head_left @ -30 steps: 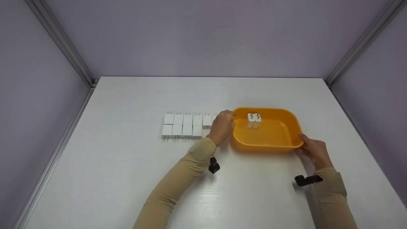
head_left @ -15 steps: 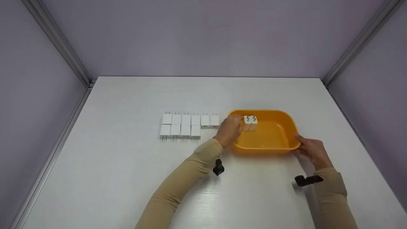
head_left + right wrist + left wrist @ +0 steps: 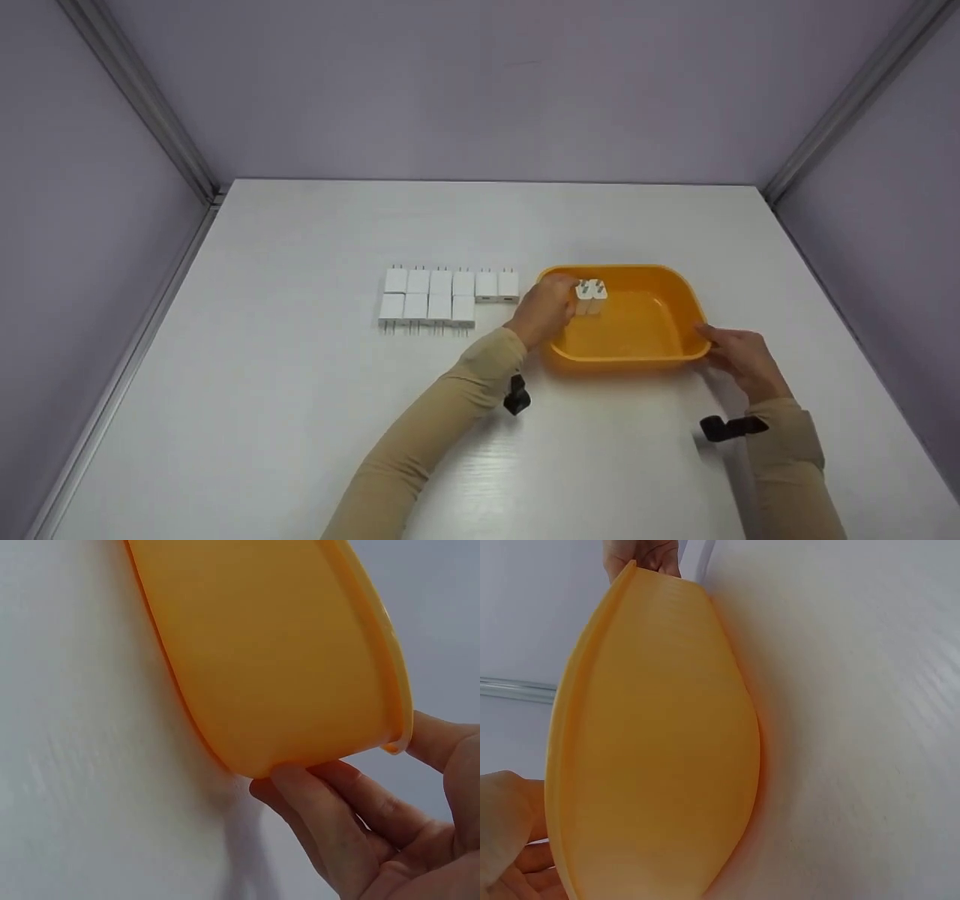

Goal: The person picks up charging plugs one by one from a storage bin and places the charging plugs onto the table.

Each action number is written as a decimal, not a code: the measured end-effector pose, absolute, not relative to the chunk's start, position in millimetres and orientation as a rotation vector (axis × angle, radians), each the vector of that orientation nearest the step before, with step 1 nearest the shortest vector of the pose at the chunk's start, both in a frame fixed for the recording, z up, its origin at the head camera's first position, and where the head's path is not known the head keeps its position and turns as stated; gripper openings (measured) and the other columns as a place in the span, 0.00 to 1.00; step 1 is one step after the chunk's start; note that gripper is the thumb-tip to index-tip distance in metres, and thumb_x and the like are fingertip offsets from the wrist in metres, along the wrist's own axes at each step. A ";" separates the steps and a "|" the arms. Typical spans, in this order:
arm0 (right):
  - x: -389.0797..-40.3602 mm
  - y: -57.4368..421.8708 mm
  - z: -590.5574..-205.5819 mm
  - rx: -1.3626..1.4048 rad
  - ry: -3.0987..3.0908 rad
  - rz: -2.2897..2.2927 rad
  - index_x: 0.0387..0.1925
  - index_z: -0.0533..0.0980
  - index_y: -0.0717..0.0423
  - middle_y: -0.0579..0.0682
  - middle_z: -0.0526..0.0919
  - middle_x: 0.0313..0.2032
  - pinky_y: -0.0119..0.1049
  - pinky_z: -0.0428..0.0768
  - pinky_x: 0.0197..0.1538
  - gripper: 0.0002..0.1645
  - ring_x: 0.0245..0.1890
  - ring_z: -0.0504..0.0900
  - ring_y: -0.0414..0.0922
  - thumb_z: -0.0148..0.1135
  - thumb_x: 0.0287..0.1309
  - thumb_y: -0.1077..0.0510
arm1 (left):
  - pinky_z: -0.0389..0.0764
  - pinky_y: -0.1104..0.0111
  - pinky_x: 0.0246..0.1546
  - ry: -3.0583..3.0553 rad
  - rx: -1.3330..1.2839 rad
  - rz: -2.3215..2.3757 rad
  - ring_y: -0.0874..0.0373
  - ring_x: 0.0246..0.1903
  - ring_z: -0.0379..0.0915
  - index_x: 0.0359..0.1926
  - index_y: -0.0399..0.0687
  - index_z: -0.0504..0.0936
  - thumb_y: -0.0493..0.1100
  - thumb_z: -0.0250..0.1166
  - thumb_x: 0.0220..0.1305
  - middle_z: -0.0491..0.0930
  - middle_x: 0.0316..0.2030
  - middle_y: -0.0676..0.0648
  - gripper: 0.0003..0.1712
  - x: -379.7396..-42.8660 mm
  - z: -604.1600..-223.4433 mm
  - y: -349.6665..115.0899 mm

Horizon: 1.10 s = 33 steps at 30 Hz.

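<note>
An orange plastic tray (image 3: 637, 360) stands at the right of the white table. Inside it two white USB charger plugs (image 3: 598, 298) stand side by side, prongs up. My left hand (image 3: 541, 311) reaches over the tray's left rim, its fingertips at the left charger. Whether they pinch it is hidden; the left wrist view shows the hand (image 3: 514, 840) only behind the rim. My right hand (image 3: 744, 360) grips the tray's right front corner, thumb on the rim and fingers (image 3: 322, 802) under the outer wall, as the right wrist view shows.
Several white charger plugs (image 3: 429, 294) lie in two neat rows left of the tray. The back row, prongs pointing away, extends further right; front-row prongs point toward me. Grey-lilac walls (image 3: 480, 90) border the table at the back and sides.
My left hand has moved right from the tray's left rim to over its inside, beside the chargers. The tray has shifted slightly left and toward me, with my right hand still gripping it.
</note>
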State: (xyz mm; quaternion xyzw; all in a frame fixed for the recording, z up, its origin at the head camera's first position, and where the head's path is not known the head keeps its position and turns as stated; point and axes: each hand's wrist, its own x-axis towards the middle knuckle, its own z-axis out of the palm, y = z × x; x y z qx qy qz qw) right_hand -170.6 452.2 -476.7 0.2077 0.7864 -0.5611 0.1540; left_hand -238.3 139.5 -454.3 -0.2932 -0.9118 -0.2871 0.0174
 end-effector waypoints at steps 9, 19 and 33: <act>-167.8 450.6 -475.3 0.608 2.161 -1.728 0.55 0.77 0.58 0.32 0.81 0.31 0.23 0.83 0.43 0.36 0.33 0.82 0.31 0.65 0.53 0.38 | 0.72 0.66 0.66 -2.890 -0.973 -0.873 0.52 0.64 0.71 0.63 0.39 0.72 0.34 0.59 0.65 0.75 0.62 0.43 0.25 -235.9 -454.2 145.8; -168.5 442.1 -475.2 0.741 2.180 -1.630 0.68 0.61 0.66 0.32 0.78 0.30 0.21 0.81 0.42 0.55 0.33 0.78 0.33 0.62 0.52 0.31 | 0.73 0.67 0.65 -2.920 -1.014 -0.811 0.52 0.62 0.73 0.62 0.37 0.73 0.36 0.58 0.67 0.77 0.60 0.42 0.22 -235.9 -459.1 147.9; -163.9 435.7 -472.3 0.716 2.176 -1.754 0.68 0.59 0.70 0.31 0.80 0.30 0.22 0.82 0.40 0.51 0.32 0.81 0.29 0.61 0.58 0.37 | 0.80 0.69 0.54 -2.814 -1.066 -0.717 0.53 0.50 0.78 0.51 0.37 0.81 0.33 0.58 0.65 0.82 0.47 0.43 0.14 -235.1 -457.1 138.8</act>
